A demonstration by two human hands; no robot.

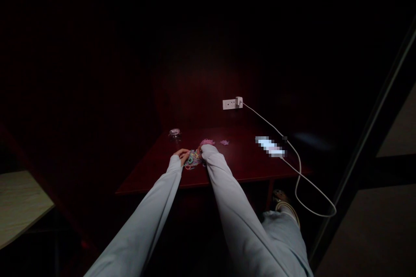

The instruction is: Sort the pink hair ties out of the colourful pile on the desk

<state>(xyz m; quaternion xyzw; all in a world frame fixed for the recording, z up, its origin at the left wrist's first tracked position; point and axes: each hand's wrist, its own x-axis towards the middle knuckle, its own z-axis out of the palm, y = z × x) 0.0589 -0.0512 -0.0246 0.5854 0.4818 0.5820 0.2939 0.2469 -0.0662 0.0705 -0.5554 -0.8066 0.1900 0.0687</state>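
A pile of small, colourful elastic hair ties point(194, 161) lies near the front of the dark red table, with a few larger rings among them. My left hand point(182, 155) is at the left side of this pile, its fingers stretched out and slightly bent over the edge. At the pile's right side is my right hand point(199, 151), mostly covered by the pale sleeve, so its fingers are not clear. Just behind sits a pink heap of similar small bands point(207, 142). A smaller purple clump point(224, 143) lies to the right of it.
A clear round jar point(174, 133) stands at the back left of the table point(240, 164). On the right lies a lit phone point(270, 146), its white cable point(300, 169) looping past the table edge up to a charger point(239, 101) in the wall socket point(229, 104).
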